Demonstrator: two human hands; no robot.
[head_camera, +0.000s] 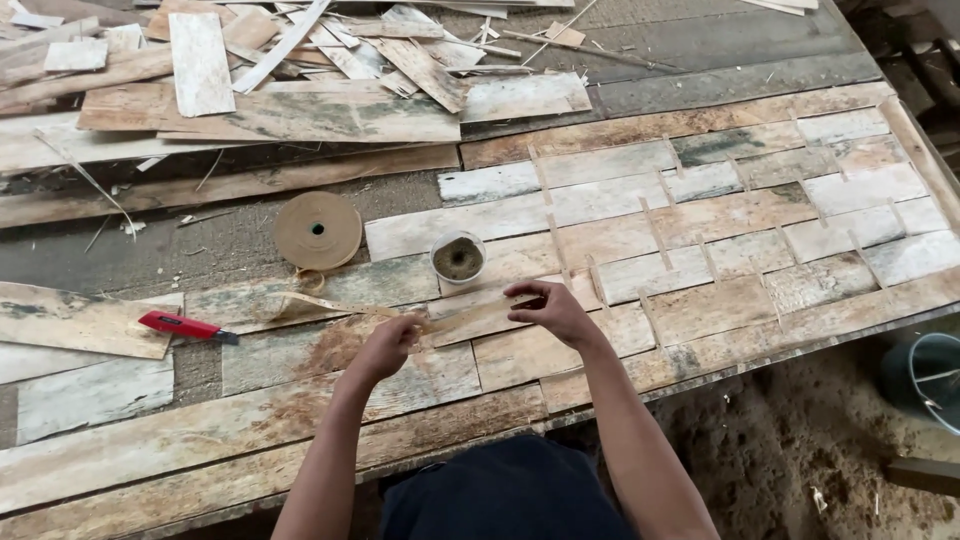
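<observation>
My left hand (388, 343) and my right hand (548, 308) hold a length of brown paper tape (470, 312) stretched between them, low over a joint between thin wood veneer sheets (700, 215). The strip trails left in a loose curl (300, 298) toward the tape roll (317, 230), which lies flat on the table. A small round white cup (458, 257) with a brownish inside stands just beyond my hands. Short tape strips cross the seams of the veneer pieces to the right.
A red utility knife (185, 326) lies on the table to the left. Loose veneer scraps (250, 70) are piled at the back left. A bluish bucket (925, 378) stands on the dirt floor at the lower right, beyond the table edge.
</observation>
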